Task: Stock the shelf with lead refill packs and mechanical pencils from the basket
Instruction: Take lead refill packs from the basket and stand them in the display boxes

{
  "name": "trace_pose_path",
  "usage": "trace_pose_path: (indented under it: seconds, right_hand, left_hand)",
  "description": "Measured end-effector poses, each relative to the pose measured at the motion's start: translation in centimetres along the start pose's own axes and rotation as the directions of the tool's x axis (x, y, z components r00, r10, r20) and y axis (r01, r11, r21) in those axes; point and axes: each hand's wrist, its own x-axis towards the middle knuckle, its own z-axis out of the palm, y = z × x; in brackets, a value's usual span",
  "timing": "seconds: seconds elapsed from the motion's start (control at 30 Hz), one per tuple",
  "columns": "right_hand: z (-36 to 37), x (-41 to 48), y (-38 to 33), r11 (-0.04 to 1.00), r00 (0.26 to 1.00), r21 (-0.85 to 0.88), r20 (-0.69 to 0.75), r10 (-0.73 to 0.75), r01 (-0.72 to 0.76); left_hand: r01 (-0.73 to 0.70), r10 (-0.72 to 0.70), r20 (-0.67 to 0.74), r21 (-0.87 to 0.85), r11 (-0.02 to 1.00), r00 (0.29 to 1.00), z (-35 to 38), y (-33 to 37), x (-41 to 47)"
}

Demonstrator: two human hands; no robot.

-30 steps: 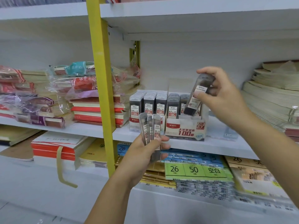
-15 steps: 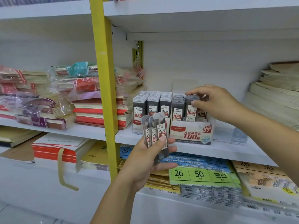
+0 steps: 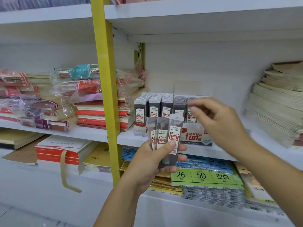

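My left hand (image 3: 152, 163) grips a fan of three clear lead refill packs (image 3: 165, 136) in front of the middle shelf (image 3: 126, 136). Two display boxes stand on that shelf: the left display box (image 3: 139, 128) filled with rows of 0.5 lead packs (image 3: 154, 105), and the right display box (image 3: 195, 136) marked 100 holding 0.7 lead packs (image 3: 179, 107). My right hand (image 3: 218, 122) hovers just in front of the right box, fingers loosely curled and holding nothing, slightly blurred. No basket or mechanical pencils are in view.
A yellow upright post (image 3: 106, 89) divides the shelving left of the boxes. Wrapped notebook stacks (image 3: 91, 99) lie to the left, cream paper stacks (image 3: 277, 108) to the right. Below lie red-edged pads (image 3: 59, 153) and green label packs (image 3: 203, 176).
My right hand set its lead pack into the right display box, let go and has drawn back toward my left hand. My left hand stays with its packs, raised slightly.
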Motion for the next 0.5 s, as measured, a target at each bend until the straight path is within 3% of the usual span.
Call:
trace_pose_path:
  seconds: [0.1,0.2,0.5]
  right_hand:
    - [1.4,-2.5,-0.9,0.926,0.963,0.328,0.246,0.108,-0.188]
    - [1.7,-3.4,-0.6,0.821,0.955,0.498,0.236,0.18,-0.278]
    - [0.7,-3.9,0.5,0.766,0.942,0.548,0.183,0.282,-0.336]
  left_hand:
    - [0.016,-0.017,0.037,0.021,1.0,0.999,0.7,0.1,-0.3]
    - [0.038,-0.04,0.07,0.024,0.999,0.997,1.0,-0.2,-0.5]
    - [0.072,-0.066,0.093,-0.053,0.996,0.993,0.6,-0.8,-0.5]
